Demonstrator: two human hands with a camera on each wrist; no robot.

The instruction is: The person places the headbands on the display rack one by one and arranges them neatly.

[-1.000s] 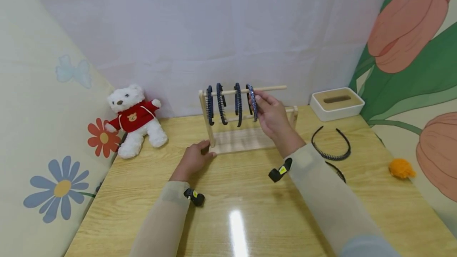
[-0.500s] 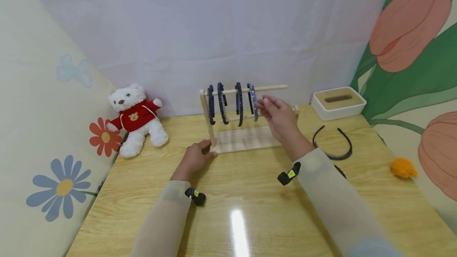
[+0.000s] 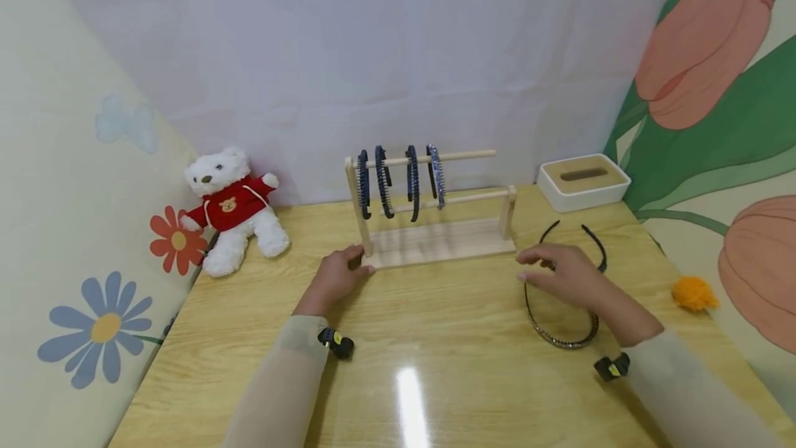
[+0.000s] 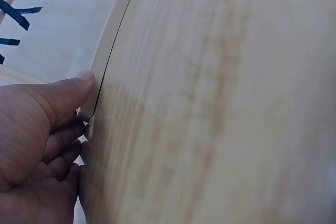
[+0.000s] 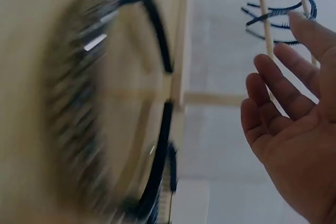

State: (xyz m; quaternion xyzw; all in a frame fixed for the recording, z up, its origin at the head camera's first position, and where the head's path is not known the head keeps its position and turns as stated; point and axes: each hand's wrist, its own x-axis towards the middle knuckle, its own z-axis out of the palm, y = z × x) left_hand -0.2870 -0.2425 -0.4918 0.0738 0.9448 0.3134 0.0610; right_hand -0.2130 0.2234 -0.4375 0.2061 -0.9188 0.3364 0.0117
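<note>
A wooden headband rack [image 3: 444, 240] stands on the table with several dark headbands [image 3: 414, 185] hung on its upper rod. The rightmost is a glittery blue headband [image 3: 439, 182]. My left hand [image 3: 338, 275] holds the rack's front left base corner, thumb along the edge in the left wrist view. My right hand [image 3: 562, 275] hovers over two headbands on the table, its fingers loosely bent with nothing in them. The nearer is a beaded headband [image 3: 562, 343], large and blurred in the right wrist view; a black headband [image 3: 600, 247] lies behind, partly covered by my hand.
At the back right stands a white tissue box [image 3: 584, 192] with a wooden lid. An orange fluffy thing [image 3: 694, 294] lies near the right edge. A white teddy bear [image 3: 226, 209] in a red sweater sits at the back left against the wall.
My right hand has let go of the glittery blue headband on the rod and moved right and toward me, over the headbands on the table. The left hand stays at the rack's corner.
</note>
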